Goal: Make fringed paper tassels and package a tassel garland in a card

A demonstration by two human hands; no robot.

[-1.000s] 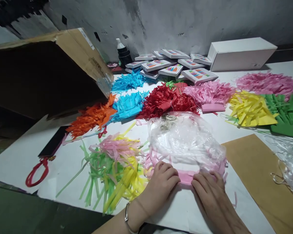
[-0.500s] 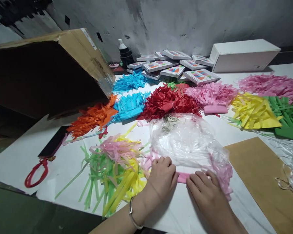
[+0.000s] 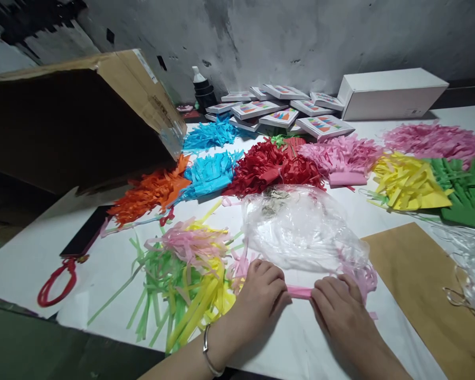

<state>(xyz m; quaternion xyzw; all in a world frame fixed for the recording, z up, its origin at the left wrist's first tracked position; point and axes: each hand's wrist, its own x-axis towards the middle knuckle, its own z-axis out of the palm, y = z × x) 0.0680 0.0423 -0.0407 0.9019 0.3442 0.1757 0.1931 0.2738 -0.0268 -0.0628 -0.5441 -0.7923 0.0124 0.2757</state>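
A narrow pink paper strip (image 3: 299, 292) is stretched between my two hands above the white tabletop. My left hand (image 3: 263, 287) has its fingers closed on the strip's left end, and my right hand (image 3: 338, 301) is closed on its right end. Pink fringe (image 3: 362, 277) sticks out beyond my right hand, and more pink fringe shows behind my left. Just behind the hands lies crumpled clear plastic (image 3: 296, 227). Green tissue strips (image 3: 158, 279), yellow strips (image 3: 200, 298) and pink strips (image 3: 193, 240) are heaped left of my left hand.
Behind stand fringed bundles in orange (image 3: 154, 190), blue (image 3: 209, 171), red (image 3: 277, 166), pink (image 3: 340, 155), yellow (image 3: 407, 182) and green (image 3: 465, 192). A phone (image 3: 86, 232) and an open carton (image 3: 150, 100) are left; brown board (image 3: 419, 285) is right. Flat boxes (image 3: 257, 108) and a white box (image 3: 391, 95) stand behind.
My right hand has shifted slightly right, and more of the pink strip shows between my hands. The pink fringe beyond my right hand now hangs less far toward the front.
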